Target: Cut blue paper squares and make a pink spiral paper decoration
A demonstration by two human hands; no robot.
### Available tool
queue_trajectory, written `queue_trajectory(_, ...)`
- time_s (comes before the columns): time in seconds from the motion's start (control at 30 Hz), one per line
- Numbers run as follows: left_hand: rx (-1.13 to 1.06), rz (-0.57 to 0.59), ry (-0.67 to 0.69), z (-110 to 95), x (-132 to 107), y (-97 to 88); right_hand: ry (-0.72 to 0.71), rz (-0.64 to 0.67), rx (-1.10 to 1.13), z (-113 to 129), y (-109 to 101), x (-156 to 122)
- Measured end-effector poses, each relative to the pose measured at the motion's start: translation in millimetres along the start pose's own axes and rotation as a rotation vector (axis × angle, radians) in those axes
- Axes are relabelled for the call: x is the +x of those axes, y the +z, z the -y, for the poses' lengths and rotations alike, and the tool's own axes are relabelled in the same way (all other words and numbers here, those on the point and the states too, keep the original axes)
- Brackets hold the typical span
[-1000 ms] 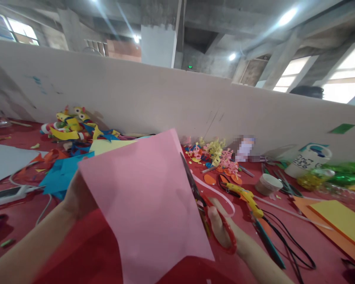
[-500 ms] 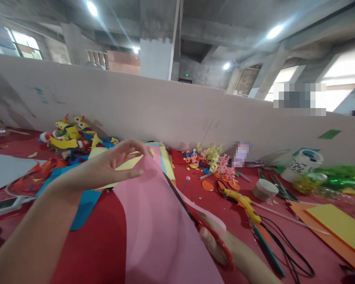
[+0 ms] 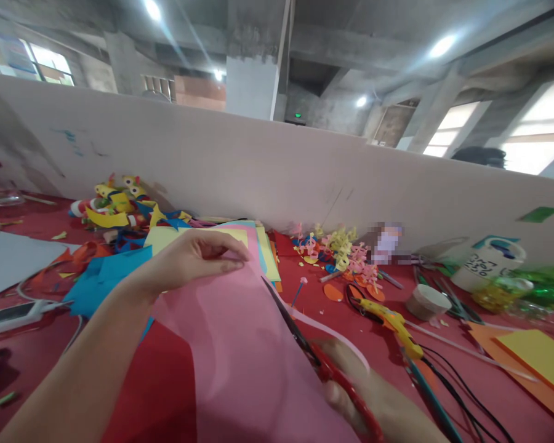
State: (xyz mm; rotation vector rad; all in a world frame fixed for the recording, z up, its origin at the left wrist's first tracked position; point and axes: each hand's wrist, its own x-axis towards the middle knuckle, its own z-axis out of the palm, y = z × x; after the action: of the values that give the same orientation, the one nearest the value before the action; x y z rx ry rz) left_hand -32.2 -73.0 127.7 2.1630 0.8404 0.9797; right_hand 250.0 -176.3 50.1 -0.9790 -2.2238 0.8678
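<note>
A large pink paper sheet (image 3: 240,357) hangs in front of me over the red table. My left hand (image 3: 203,258) pinches its far edge between thumb and fingers. My right hand (image 3: 344,381) is wrapped round the red handles of a pair of scissors (image 3: 321,360). The dark blades point up and to the left along the sheet's right side, where a narrow pink strip (image 3: 339,329) curls away over the right hand. Part of the right hand's fingers is hidden by the sheet and handles.
A yellow glue gun (image 3: 390,320) with a black cord lies right of the scissors, near a white cup (image 3: 428,301). Pink and yellow paper curls (image 3: 339,249) stand at the back. Blue paper (image 3: 106,277) and a white device (image 3: 13,317) lie left. A low white partition (image 3: 258,166) runs behind.
My left thumb and fingers have closed on the sheet's far edge; they were apart before. The scissors have come slightly nearer and to the right, and the view has shifted a little.
</note>
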Motion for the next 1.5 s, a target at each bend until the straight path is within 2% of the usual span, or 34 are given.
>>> queue_trajectory(0.2,0.009,0.064,-0.027,1,-1,-2.1,-0.08,-0.059,-0.052,5,2,2)
queue_trajectory(0.33,0.047,0.07,0.01,1,-2,-2.1,-0.048,-0.093,-0.083,1,6,1)
queue_trajectory(0.63,0.054,0.06,-0.045,-1,-4,-4.6,0.007,-0.199,-0.026,-7,15,4)
queue_trajectory(0.87,0.084,0.06,-0.05,-3,-4,-6.1,-0.016,-0.231,-0.011,-10,18,3)
queue_trajectory(1.27,0.129,0.085,-0.038,-5,-6,-7.1,-0.032,-0.165,-0.153,-14,19,-1)
queue_trajectory(1.5,0.136,0.136,-0.025,-10,-5,-1.6,-0.015,-0.124,-0.096,-12,14,-4)
